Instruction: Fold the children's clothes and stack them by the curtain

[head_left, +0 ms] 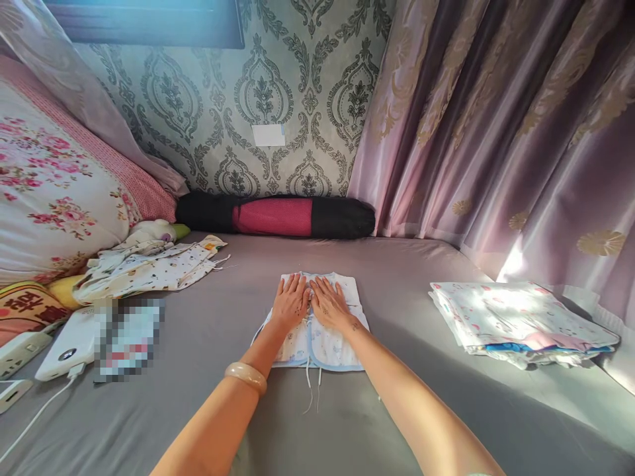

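A small white baby garment [337, 347] with blue edging and a pale print lies flat on the grey bed sheet, its thin tie strings trailing toward me. My left hand [292, 299] rests palm down on its upper left part, fingers stretched out and pointing away. Beside it, my right hand [328, 301] lies flat on the upper right part, fingers slightly spread. The two hands nearly meet at the garment's middle opening. A bangle [247, 377] circles my left wrist.
Folded printed cloths [516, 317] are stacked at the right by the curtain [446, 132]. Patterned baby clothes [153, 264], a white power bank [74, 344] and a power strip [22, 354] lie left. A black and red rolled bag [272, 217] lies along the wall.
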`<state>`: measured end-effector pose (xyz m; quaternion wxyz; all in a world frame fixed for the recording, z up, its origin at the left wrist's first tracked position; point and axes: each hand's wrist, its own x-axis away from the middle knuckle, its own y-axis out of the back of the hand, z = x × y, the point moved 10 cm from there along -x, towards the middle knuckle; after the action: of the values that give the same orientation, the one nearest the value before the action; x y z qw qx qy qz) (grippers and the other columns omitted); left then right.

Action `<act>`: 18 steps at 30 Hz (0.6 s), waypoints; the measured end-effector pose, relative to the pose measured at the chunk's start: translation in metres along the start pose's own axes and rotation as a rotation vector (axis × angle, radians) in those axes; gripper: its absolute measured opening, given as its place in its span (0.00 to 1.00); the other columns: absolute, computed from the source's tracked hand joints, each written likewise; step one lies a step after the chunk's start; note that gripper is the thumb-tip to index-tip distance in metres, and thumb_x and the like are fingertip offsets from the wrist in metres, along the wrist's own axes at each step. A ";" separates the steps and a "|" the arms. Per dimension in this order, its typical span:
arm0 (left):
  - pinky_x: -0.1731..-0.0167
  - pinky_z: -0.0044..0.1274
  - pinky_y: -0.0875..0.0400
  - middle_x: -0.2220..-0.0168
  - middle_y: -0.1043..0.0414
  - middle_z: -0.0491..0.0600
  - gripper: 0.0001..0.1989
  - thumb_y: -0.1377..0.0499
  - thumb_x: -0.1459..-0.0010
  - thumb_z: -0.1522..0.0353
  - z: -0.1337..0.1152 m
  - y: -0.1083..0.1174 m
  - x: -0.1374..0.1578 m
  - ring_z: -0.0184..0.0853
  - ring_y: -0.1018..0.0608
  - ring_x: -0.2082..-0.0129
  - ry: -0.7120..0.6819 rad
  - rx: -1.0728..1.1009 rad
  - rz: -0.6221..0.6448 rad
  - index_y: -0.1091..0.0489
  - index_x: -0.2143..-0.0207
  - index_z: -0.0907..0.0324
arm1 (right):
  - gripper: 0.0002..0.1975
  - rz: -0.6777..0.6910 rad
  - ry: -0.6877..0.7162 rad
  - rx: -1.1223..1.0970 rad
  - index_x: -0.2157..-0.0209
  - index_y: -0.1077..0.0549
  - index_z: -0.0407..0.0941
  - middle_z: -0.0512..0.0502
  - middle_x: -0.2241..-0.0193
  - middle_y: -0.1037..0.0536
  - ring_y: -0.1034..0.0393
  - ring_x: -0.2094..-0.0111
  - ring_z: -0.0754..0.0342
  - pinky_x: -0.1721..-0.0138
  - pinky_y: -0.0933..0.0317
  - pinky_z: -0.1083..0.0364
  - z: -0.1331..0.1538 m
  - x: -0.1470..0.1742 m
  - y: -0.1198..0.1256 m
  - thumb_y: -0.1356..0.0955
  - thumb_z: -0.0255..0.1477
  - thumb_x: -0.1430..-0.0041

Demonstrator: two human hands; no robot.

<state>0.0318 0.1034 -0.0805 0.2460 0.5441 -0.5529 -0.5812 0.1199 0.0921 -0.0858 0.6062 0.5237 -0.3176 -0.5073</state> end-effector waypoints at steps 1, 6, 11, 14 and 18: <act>0.37 0.41 0.56 0.37 0.44 0.58 0.26 0.61 0.34 0.62 0.000 0.003 0.001 0.45 0.45 0.35 0.007 -0.002 -0.026 0.41 0.39 0.62 | 0.27 -0.030 -0.019 0.007 0.36 0.46 0.43 0.43 0.35 0.48 0.61 0.34 0.48 0.37 0.70 0.40 -0.001 0.001 0.003 0.49 0.32 0.34; 0.38 0.45 0.61 0.36 0.46 0.56 0.26 0.59 0.35 0.60 0.001 0.004 0.002 0.47 0.49 0.34 0.026 -0.044 -0.046 0.41 0.38 0.57 | 0.27 -0.136 -0.160 0.042 0.35 0.48 0.43 0.40 0.33 0.53 0.66 0.33 0.45 0.38 0.74 0.37 -0.011 0.005 0.014 0.48 0.33 0.34; 0.40 0.46 0.52 0.37 0.44 0.56 0.26 0.59 0.35 0.58 0.005 -0.014 0.000 0.51 0.43 0.36 0.035 -0.090 0.111 0.42 0.38 0.55 | 0.26 -0.062 -0.194 0.025 0.37 0.43 0.45 0.39 0.35 0.48 0.59 0.34 0.41 0.40 0.70 0.34 -0.015 0.005 0.006 0.49 0.35 0.33; 0.41 0.45 0.52 0.36 0.44 0.56 0.27 0.59 0.35 0.58 0.004 -0.014 0.000 0.52 0.43 0.37 0.033 -0.100 0.113 0.43 0.37 0.55 | 0.26 -0.061 -0.195 0.035 0.37 0.43 0.46 0.40 0.35 0.47 0.59 0.35 0.41 0.40 0.70 0.34 -0.016 0.004 0.005 0.50 0.35 0.33; 0.41 0.44 0.51 0.37 0.44 0.56 0.26 0.58 0.35 0.58 0.005 -0.013 0.000 0.50 0.43 0.37 0.040 -0.100 0.105 0.43 0.38 0.54 | 0.26 -0.058 -0.201 0.043 0.37 0.43 0.47 0.40 0.35 0.48 0.60 0.35 0.42 0.40 0.71 0.35 -0.016 0.004 0.006 0.50 0.35 0.33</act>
<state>0.0315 0.1082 -0.0931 0.3142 0.5128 -0.5460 -0.5833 0.1376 0.0925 -0.0846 0.5449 0.4918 -0.3723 -0.5679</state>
